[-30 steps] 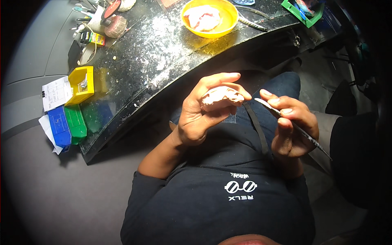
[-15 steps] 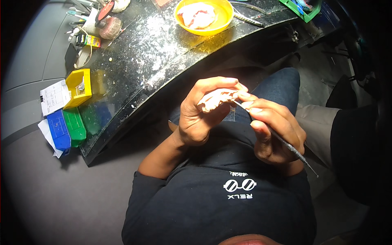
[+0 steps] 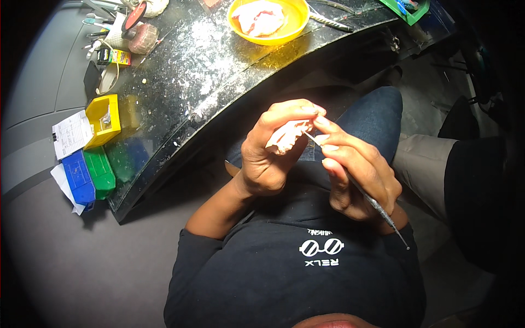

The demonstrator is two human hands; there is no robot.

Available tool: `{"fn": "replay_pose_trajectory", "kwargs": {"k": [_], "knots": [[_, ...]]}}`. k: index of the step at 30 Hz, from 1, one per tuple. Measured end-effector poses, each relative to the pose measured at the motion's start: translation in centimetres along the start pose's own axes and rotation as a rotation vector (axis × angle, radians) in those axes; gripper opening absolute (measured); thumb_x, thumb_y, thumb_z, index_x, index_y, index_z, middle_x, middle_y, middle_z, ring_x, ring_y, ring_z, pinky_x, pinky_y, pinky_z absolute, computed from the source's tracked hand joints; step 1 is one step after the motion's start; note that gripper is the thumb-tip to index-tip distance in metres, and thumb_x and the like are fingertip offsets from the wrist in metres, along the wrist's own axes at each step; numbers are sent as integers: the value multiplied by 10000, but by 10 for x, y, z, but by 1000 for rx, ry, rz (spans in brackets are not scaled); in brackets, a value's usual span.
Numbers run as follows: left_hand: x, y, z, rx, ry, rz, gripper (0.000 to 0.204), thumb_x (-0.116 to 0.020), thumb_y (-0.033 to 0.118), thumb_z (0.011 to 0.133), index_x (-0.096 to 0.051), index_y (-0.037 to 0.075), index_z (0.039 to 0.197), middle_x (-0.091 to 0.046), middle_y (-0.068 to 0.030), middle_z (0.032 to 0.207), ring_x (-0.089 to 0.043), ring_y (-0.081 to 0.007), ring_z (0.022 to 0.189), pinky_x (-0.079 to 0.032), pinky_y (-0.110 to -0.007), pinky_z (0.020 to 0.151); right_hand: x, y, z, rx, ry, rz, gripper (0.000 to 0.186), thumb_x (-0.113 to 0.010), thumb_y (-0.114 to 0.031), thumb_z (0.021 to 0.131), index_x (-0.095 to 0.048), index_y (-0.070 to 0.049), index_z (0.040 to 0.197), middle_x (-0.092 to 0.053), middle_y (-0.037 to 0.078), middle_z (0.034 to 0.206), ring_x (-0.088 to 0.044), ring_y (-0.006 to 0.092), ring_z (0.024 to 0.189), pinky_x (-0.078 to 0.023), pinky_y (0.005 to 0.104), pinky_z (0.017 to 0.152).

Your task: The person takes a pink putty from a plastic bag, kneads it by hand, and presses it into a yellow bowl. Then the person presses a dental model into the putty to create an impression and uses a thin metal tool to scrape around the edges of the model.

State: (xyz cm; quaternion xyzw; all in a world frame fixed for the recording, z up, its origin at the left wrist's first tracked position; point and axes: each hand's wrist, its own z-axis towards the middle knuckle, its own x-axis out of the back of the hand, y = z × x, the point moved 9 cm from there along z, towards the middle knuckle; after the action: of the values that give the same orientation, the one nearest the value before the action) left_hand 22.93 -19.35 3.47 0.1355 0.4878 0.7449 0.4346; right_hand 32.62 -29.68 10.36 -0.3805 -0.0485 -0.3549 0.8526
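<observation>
Right hand [image 3: 363, 177]: pinched pencil-style around a slim metal hand tool [image 3: 383, 214], its tip at the pale jagged piece [image 3: 287, 138].
Left hand [image 3: 267, 164]: fingers curled around that piece, off the worktop [image 3: 180, 71], before its near edge.
Hands: close together, fingertips seeming to meet.
Near-left corner: 1 yellow bin [image 3: 104, 140], 1 green bin [image 3: 99, 170], 1 blue bin [image 3: 79, 179].
Near edge: yellow bowl [image 3: 266, 41] holding a pale lump [image 3: 260, 19].
</observation>
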Motion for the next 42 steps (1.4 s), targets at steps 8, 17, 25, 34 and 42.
{"fn": "replay_pose_trajectory", "kwargs": {"k": [8,17,25,34,42], "knots": [[0,-6,0,86,18,14,390,-567,-95,917,-549,-50,1304,-615,-186,1237,-630,-229,1106,-501,-343,961,1,7,0,-11,65,-27,151,-720,21,875,-671,105,991,-720,221,928,-747,317,873,-628,340,746],[-3,-20,1,494,57,-599,796,-683,178,790,-328,-82,1454,-620,-273,1159,-615,-265,977,-507,-344,762,28,48,-4,-205,333,311,160,-570,-22,1006,-631,122,1040,-686,223,1000,-709,324,967,-574,412,911],[-9,-10,-1,543,-3,-477,921,-716,193,762,-251,-21,1528,-575,-308,1272,-604,-223,865,-506,-334,765,35,51,-7,-220,356,286,213,-581,-82,1014,-640,123,1028,-684,226,991,-709,335,940,-583,410,889],[-4,0,-1,525,-58,-170,999,-748,459,858,-242,-108,1506,-503,-241,1416,-528,-253,1281,-389,-378,1103,12,34,3,-181,147,341,160,-625,-53,981,-653,103,1000,-699,209,960,-723,330,943,-584,388,868],[-8,-2,-5,536,-61,-156,1147,-694,692,816,-265,-129,1492,-458,-203,1462,-484,-244,1338,-360,-378,1133,1,31,10,-157,74,279,114,-669,-16,936,-669,91,975,-719,166,921,-726,319,938,-581,366,854]]}}
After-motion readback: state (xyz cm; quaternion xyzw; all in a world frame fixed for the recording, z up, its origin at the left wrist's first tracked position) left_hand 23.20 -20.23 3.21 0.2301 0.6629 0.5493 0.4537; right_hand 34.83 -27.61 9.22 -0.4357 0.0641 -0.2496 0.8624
